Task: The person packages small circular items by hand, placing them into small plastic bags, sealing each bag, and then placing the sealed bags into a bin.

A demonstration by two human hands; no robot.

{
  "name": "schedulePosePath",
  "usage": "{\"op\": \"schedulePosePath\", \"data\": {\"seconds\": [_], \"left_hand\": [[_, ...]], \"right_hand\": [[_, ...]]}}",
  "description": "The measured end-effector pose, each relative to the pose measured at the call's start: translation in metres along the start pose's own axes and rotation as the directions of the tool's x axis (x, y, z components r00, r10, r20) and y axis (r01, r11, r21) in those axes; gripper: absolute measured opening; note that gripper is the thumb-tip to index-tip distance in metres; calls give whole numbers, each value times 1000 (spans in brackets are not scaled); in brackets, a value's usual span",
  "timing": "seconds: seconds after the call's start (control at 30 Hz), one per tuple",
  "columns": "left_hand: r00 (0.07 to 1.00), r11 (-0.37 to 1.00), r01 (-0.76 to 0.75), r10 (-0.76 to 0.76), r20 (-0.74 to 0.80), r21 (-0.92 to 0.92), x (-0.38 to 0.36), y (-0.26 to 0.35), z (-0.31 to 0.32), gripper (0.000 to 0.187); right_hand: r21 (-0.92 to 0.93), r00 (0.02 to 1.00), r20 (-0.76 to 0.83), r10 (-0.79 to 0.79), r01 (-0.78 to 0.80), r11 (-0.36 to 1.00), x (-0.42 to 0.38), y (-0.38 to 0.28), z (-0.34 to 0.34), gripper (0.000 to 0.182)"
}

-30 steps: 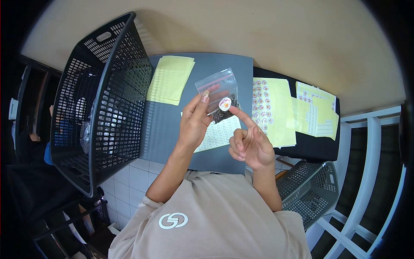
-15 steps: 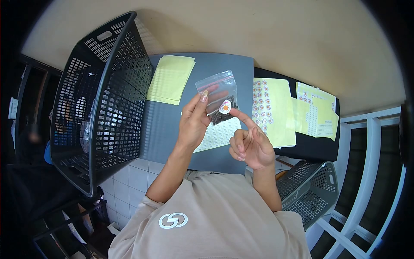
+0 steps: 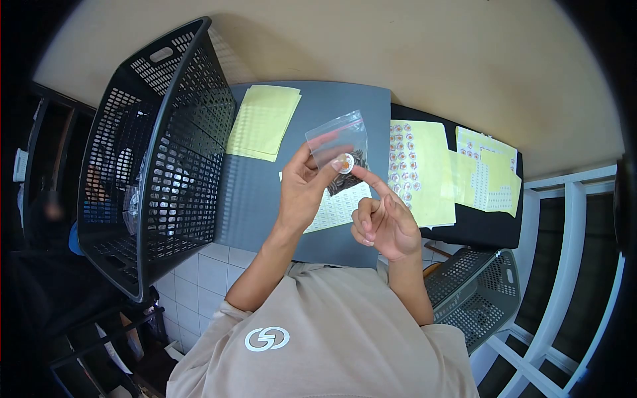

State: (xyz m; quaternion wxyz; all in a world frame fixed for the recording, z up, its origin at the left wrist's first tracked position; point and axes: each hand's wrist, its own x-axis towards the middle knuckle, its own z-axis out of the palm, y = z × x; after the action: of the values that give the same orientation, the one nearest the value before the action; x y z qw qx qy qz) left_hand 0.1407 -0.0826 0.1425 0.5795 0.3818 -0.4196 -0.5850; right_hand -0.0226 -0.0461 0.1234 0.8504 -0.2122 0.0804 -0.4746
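Observation:
My left hand (image 3: 306,184) is closed on a clear zip bag (image 3: 337,136) with small dark pieces in its lower part. A round white sticker (image 3: 346,163) with an orange middle lies against the bag's front, and my left thumb presses on it. My right hand (image 3: 391,222) points its index finger at the sticker's right edge, the tip touching or nearly touching it. The other right fingers curl loosely, with nothing held in them. Under the hands, a sheet of small printed labels (image 3: 338,211) lies on the grey table (image 3: 318,99), partly covered by the left hand and bag.
On the left stands a large dark perforated basket (image 3: 192,152) with clear bags inside. Yellow sheets (image 3: 264,123) lie beside it. Sticker sheets (image 3: 431,172) and label sheets (image 3: 488,179) rest on a black surface to the right. Another basket (image 3: 478,298) is lower right.
My left thumb has moved right and down onto the sticker. The bag has shifted slightly right and down, while my right hand has hardly moved.

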Motion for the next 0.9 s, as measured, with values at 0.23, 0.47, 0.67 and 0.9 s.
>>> {"op": "schedulePosePath", "data": {"seconds": [0.23,0.47,0.67,0.9], "left_hand": [[998,998,-6,10,-68,57,-1,2,-1,38],[996,995,-19,27,-79,98,-3,3,1,35],[1000,990,-13,10,19,143,-5,5,3,34],[994,992,62,-71,81,114,-8,7,2,33]], "right_hand": [[-57,999,-45,4,-7,998,-2,-3,6,64],[-445,951,-303,-63,-83,892,-5,-7,14,51],[-835,755,-270,-598,126,536,14,0,10,38],[-818,822,-260,-507,92,567,23,3,9,22]]}}
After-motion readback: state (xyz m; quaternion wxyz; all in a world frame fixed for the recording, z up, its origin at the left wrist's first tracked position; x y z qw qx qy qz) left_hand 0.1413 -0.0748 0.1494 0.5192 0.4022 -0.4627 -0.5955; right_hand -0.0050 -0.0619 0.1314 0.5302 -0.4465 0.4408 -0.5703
